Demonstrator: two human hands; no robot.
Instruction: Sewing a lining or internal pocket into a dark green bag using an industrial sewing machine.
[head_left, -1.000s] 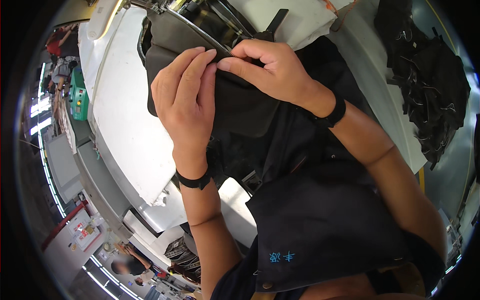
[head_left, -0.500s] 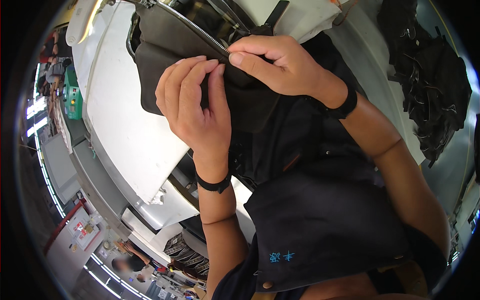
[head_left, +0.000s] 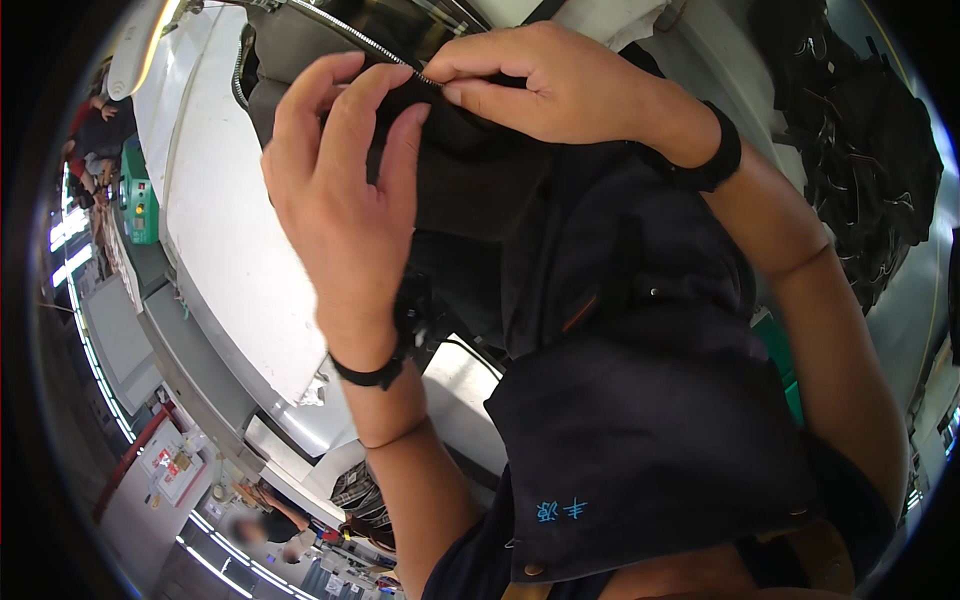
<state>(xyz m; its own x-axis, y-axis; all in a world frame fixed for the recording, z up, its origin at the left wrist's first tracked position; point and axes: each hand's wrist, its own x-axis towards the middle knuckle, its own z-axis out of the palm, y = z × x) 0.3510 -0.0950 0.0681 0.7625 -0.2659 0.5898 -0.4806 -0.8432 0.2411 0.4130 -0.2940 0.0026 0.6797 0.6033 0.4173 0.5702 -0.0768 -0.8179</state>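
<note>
A dark brown cloth piece (head_left: pixel 460 190), which looks like part of a garment or bag, lies at the far edge of the view. A metal-toothed zipper (head_left: pixel 350 33) runs along its upper edge. My right hand (head_left: pixel 545 82) pinches the zipper's near end between thumb and forefinger. Beside it, on the left, my left hand (head_left: pixel 345 165) hovers over the cloth with bent fingers, thumb and forefinger apart. The forefinger's tip is close to the zipper teeth; whether it touches them I cannot tell. The left hand hides part of the cloth.
A white work surface (head_left: pixel 230 220) spreads to the left, beneath a lit lamp (head_left: pixel 145 45). Past it stands a green box-shaped device (head_left: pixel 140 195). Dark pieces with loose threads (head_left: pixel 870 160) hang in a heap at right. Another person (head_left: pixel 270 525) is at lower left.
Both hands and the cloth have shifted up and a little left in view. My left fingers have spread and come away from the cloth edge; the right pinch stays.
</note>
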